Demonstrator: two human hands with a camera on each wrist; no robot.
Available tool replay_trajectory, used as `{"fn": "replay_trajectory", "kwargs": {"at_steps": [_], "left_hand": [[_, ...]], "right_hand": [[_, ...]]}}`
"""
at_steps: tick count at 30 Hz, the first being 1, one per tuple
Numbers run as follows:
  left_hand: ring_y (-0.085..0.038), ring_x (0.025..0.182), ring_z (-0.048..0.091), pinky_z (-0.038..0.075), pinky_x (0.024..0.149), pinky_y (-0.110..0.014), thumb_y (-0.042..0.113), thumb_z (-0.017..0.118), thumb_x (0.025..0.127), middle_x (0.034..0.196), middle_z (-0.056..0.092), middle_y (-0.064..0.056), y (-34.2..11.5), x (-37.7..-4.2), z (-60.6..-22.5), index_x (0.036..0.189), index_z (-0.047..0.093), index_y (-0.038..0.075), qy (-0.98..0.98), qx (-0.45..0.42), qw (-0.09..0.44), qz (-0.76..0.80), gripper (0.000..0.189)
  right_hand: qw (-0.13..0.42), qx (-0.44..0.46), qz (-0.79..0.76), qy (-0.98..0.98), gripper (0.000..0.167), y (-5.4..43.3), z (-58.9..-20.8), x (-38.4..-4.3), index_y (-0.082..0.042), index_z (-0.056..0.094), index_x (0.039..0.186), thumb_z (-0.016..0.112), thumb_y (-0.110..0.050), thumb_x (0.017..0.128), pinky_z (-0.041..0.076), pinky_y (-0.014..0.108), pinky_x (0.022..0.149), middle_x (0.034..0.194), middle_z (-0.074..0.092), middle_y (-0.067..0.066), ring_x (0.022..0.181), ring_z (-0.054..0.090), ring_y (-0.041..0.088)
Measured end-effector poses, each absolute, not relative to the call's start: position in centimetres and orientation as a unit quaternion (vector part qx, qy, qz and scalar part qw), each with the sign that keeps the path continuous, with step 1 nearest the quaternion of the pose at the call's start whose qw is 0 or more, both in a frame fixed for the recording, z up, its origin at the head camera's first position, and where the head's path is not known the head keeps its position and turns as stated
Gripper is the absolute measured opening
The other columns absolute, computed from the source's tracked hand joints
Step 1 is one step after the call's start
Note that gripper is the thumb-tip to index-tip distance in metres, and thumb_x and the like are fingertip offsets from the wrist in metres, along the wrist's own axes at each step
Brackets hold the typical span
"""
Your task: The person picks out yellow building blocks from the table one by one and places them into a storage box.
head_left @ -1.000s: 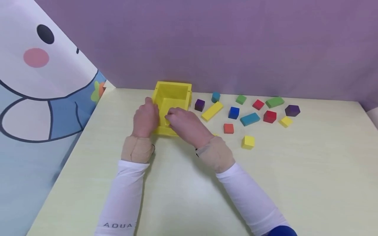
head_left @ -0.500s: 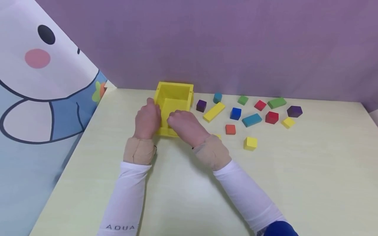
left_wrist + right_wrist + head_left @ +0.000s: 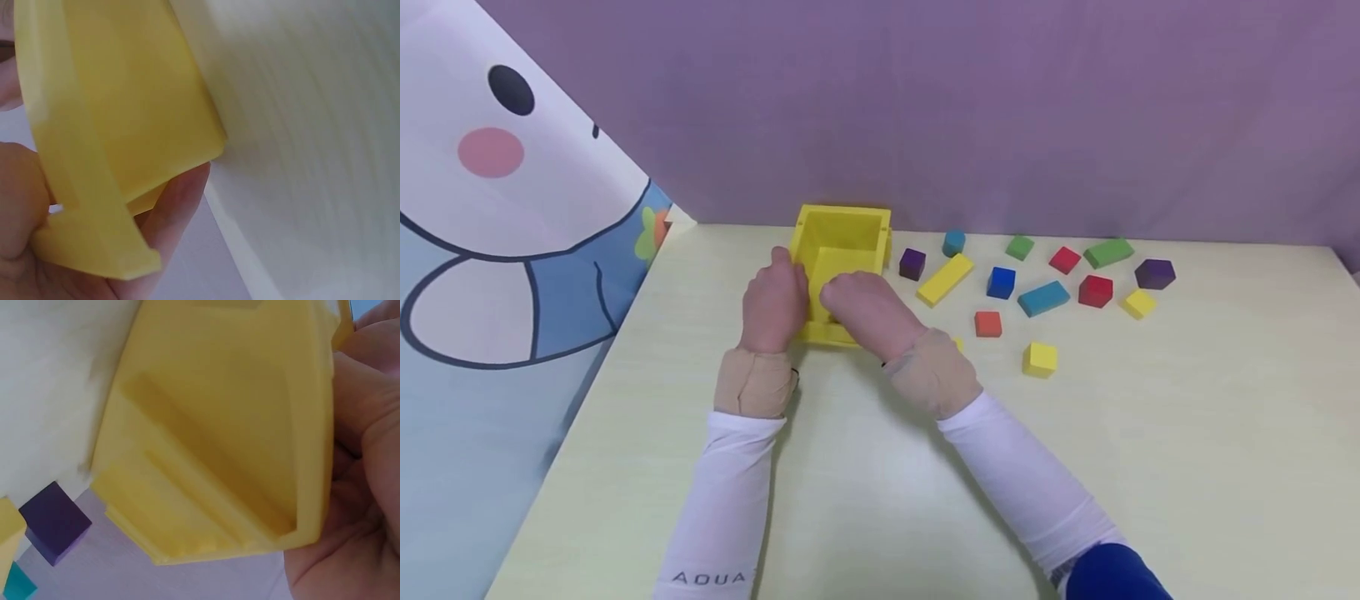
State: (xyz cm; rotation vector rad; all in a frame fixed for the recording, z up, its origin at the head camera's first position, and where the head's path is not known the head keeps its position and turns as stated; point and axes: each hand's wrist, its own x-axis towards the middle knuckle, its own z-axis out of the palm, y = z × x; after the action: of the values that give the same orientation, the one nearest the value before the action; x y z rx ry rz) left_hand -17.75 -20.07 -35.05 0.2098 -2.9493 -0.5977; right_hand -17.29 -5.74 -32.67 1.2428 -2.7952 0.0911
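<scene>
An open yellow plastic box (image 3: 880,250) stands against the purple backdrop. My left hand (image 3: 772,304) grips its left wall; in the left wrist view the thumb (image 3: 19,200) lies at the rim and a finger (image 3: 178,206) reaches along the outside, under the ledge. Over the near right part of the box is my right hand (image 3: 872,310), fingers curled at the opening. The right wrist view shows this hand (image 3: 369,469) beyond the yellow rim, which hides its fingertips and whatever they may hold. Nearest the box on the right are a dark purple cube (image 3: 912,264) and a long yellow block (image 3: 945,280).
Loose blocks lie to the right on the pale table (image 3: 850,500): a blue cube (image 3: 1001,282), a teal block (image 3: 1043,298), a red cube (image 3: 1095,291), an orange block (image 3: 988,324), a yellow cube (image 3: 1040,360) and several others. A purple backdrop (image 3: 925,108) rises behind.
Both hands stay at the box, which keeps its place on the table. The right hand shifts only slightly; the small overall shift of the scene comes from the head camera.
</scene>
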Motion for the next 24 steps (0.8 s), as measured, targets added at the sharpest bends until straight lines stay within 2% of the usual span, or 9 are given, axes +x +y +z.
{"fn": "replay_trajectory", "kwargs": {"at_steps": [7, 13, 18, 22, 24], "left_hand": [[-0.044, 0.072, 0.059, 0.046, 0.059, -0.052, 0.024, 0.035, 0.097, 0.08, 0.058, -0.025, -19.9, -17.7, -34.9, 0.103, 0.043, -0.003, -0.975, 0.074, 0.058, -0.201, 0.029], [-0.043, 0.07, 0.059, 0.046, 0.057, -0.051, 0.023, 0.036, 0.096, 0.078, 0.057, -0.024, -19.8, -17.5, -35.0, 0.102, 0.043, -0.003, -0.975, 0.076, 0.062, -0.2, 0.028], [-0.042, 0.068, 0.059, 0.046, 0.055, -0.05, 0.022, 0.037, 0.096, 0.076, 0.057, -0.023, -19.6, -17.7, -34.9, 0.101, 0.043, -0.003, -0.976, 0.07, 0.069, -0.194, 0.027], [-0.041, 0.067, 0.06, 0.046, 0.054, -0.049, 0.022, 0.036, 0.096, 0.076, 0.057, -0.023, -19.6, -17.9, -34.9, 0.101, 0.043, -0.003, -0.978, 0.069, 0.067, -0.186, 0.027], [-0.041, 0.068, 0.06, 0.046, 0.055, -0.049, 0.022, 0.037, 0.097, 0.077, 0.058, -0.024, -19.6, -17.9, -34.9, 0.102, 0.043, -0.003, -0.978, 0.068, 0.067, -0.184, 0.027]], "right_hand": [[0.036, 0.416, 0.011, -0.909, 0.02, -5.7, -32.8, -17.4, -0.014, 0.066, 0.082, 0.053, 0.002, 0.081, 0.037, 0.021, 0.056, 0.064, 0.057, -0.003, 0.06, 0.047, 0.013], [0.044, 0.426, 0.017, -0.904, 0.021, -5.4, -32.9, -17.4, -0.014, 0.067, 0.084, 0.054, 0.002, 0.081, 0.041, 0.021, 0.058, 0.07, 0.06, -0.002, 0.063, 0.05, 0.012], [0.048, 0.445, 0.038, -0.893, 0.015, -4.8, -32.5, -17.3, -0.014, 0.07, 0.096, 0.062, -0.009, 0.085, 0.045, 0.02, 0.069, 0.087, 0.063, -0.001, 0.08, 0.053, 0.013], [0.068, 0.446, 0.066, -0.89, 0.022, -3.7, -32.1, -16.9, -0.014, 0.067, 0.107, 0.064, -0.019, 0.086, 0.046, 0.02, 0.08, 0.103, 0.061, -0.001, 0.095, 0.053, 0.014], [0.08, 0.439, 0.088, -0.891, 0.024, -3.1, -32.1, -16.6, -0.014, 0.066, 0.109, 0.064, -0.02, 0.086, 0.046, 0.02, 0.083, 0.105, 0.059, -0.001, 0.098, 0.052, 0.014]]}}
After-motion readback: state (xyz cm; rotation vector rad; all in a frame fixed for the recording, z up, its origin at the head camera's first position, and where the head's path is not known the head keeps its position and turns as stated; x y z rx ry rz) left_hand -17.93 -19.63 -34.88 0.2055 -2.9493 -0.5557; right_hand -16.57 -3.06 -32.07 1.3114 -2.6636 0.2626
